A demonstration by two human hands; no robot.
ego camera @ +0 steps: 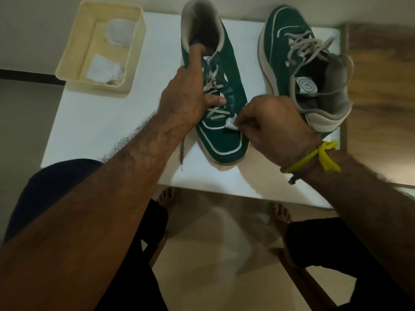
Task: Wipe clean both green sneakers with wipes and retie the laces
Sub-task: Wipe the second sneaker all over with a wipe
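Two green sneakers with grey laces sit on a white table (94, 122). The left sneaker (224, 140) points its toe toward me. My left hand (186, 95) grips it from its left side, index finger hooked into the opening and thumb lying across the laces. My right hand (269, 124) pinches a small crumpled white wipe (231, 125) against the sneaker's upper, just in front of the laces. The right sneaker (289, 63) stands beside it with its toe pointing away and its laces loose. One lace end (181, 153) of the left sneaker trails off toward the table's near edge.
A cream plastic tray (74, 48) at the table's far left holds two crumpled white wipes (105, 69). A yellow thread band (314, 158) circles my right wrist. My bare feet (167, 195) show on the tiled floor under the table edge. Wooden surface lies to the right.
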